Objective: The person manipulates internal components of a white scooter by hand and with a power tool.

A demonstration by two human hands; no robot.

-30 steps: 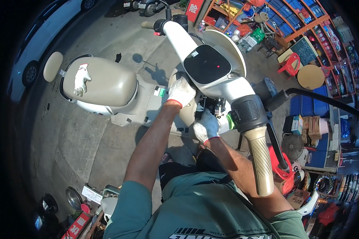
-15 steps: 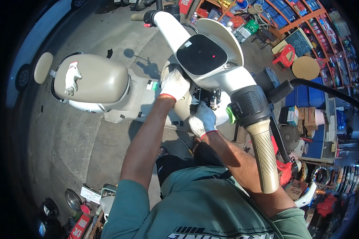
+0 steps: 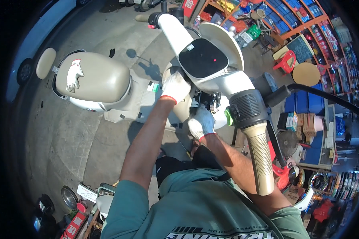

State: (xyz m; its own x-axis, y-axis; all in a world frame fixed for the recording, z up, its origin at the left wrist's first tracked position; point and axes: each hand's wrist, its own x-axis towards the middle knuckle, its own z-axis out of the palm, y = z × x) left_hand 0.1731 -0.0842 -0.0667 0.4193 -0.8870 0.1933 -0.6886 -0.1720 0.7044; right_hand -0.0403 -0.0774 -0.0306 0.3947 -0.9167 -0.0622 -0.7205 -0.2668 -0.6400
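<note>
A cream-and-white scooter stands in front of me, its handlebar (image 3: 238, 85) and dark display (image 3: 203, 58) above my hands. In a white work glove, my left hand (image 3: 176, 86) is closed on the upper part of the beige front panel (image 3: 182, 110), which sits loose from the body. Also gloved, my right hand (image 3: 202, 120) reaches to the opening beside that panel, its fingers curled and partly hidden; what they hold cannot be made out. Dark parts and wiring (image 3: 214, 100) show in the opening. A spare white glove (image 3: 74, 75) lies on the beige seat (image 3: 101, 77).
At my right the handlebar grip (image 3: 258, 159) and brake lever (image 3: 276, 139) jut close to my forearm. A small green-and-white box (image 3: 152, 87) rests on the footboard. Beyond stand a red stool (image 3: 285, 61), a round table (image 3: 306, 74) and stocked shelves (image 3: 321, 38). A car (image 3: 26, 59) is at far left.
The view has shifted slightly, so the scooter appears a little to the right. Both hands keep nearly the same places on the panel and at the opening.
</note>
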